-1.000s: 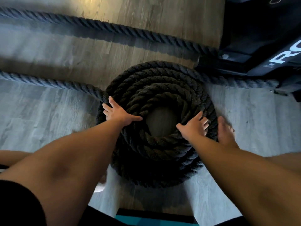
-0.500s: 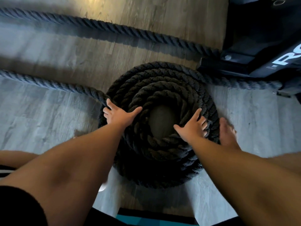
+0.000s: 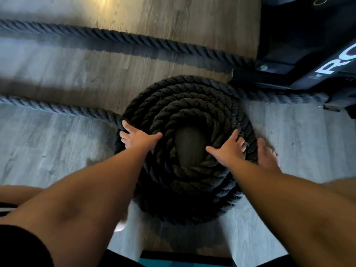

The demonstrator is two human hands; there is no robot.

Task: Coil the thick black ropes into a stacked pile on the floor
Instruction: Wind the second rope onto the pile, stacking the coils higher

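On the wooden floor [image 3: 57, 151], just short of the black machine base [image 3: 300, 54]: pressing the stacked rope coil [image 3: 192, 105] with left hand [image 3: 137, 138] spread flat on its left rim and right hand [image 3: 230, 149] on its right side, gripping nothing. Bare foot [image 3: 266, 153] crowding the right rim; open floor lying left, between the loose rope tail [image 3: 57, 108] and the second rope [image 3: 115, 36].

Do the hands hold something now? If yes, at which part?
Nothing is gripped. The left hand and the right hand press flat on the top of the rope coil, one on its left side and one on its right.
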